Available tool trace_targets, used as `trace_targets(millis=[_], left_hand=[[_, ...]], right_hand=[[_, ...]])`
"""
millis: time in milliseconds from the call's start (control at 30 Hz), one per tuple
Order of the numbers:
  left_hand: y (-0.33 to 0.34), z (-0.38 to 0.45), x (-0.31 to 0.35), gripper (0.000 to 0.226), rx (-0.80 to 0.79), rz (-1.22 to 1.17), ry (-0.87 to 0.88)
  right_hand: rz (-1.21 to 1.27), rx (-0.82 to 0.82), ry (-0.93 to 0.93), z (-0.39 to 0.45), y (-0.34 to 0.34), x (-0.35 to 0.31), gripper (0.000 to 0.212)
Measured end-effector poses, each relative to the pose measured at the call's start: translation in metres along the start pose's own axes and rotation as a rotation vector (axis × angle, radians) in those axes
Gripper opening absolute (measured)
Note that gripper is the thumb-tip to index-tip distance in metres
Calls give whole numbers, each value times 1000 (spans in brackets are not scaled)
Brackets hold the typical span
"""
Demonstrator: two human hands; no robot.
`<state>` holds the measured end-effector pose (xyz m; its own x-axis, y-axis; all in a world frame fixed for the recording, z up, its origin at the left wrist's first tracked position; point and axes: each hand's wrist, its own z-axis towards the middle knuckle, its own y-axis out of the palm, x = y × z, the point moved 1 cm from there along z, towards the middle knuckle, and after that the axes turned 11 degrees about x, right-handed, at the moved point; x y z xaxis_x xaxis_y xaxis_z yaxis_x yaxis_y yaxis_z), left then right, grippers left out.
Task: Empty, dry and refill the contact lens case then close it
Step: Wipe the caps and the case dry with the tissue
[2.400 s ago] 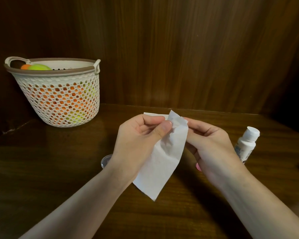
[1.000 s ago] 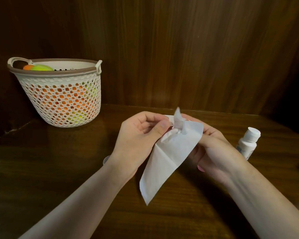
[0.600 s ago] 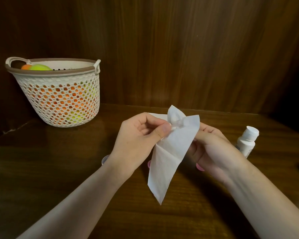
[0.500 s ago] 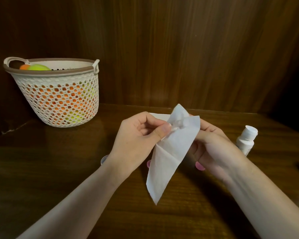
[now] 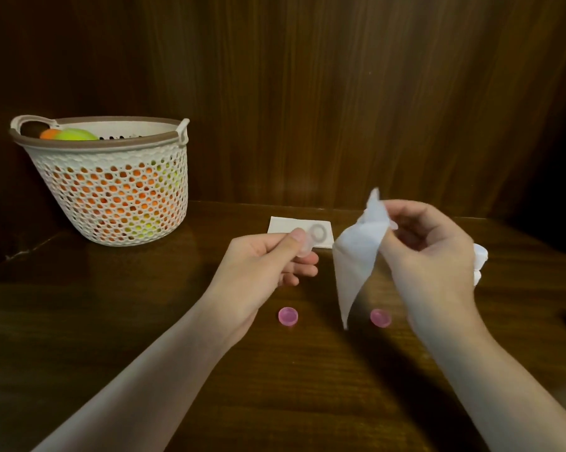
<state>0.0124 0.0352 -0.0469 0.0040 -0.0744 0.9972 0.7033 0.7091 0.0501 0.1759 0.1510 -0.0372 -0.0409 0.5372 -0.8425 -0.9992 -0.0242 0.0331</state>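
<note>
Your left hand (image 5: 262, 265) pinches the clear lens case (image 5: 311, 238) between thumb and fingers, held above the table (image 5: 112, 321) and just in front of the flat tissue (image 5: 285, 225) lying there. Your right hand (image 5: 428, 252) grips a crumpled tissue (image 5: 356, 256) beside the case, apart from it. Two pink caps (image 5: 288, 316) lie on the table nearer you than the case.

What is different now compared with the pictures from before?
The hands have separated: the right hand pulled the tissue away to the right, and the left hand keeps pinching the clear lens case. Two pink caps are now uncovered. The basket stayed in place.
</note>
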Motion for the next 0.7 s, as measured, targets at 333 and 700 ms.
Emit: trace_targets(millis=[333,700], left_hand=[[8,-7,-3,39,-131,-148,-76],[13,-14,-1,35,-181,-149,-41]], right_hand=[[-170,-227,-358,-20,11,0,13],[25,-121,-17,-12,11,7,18]])
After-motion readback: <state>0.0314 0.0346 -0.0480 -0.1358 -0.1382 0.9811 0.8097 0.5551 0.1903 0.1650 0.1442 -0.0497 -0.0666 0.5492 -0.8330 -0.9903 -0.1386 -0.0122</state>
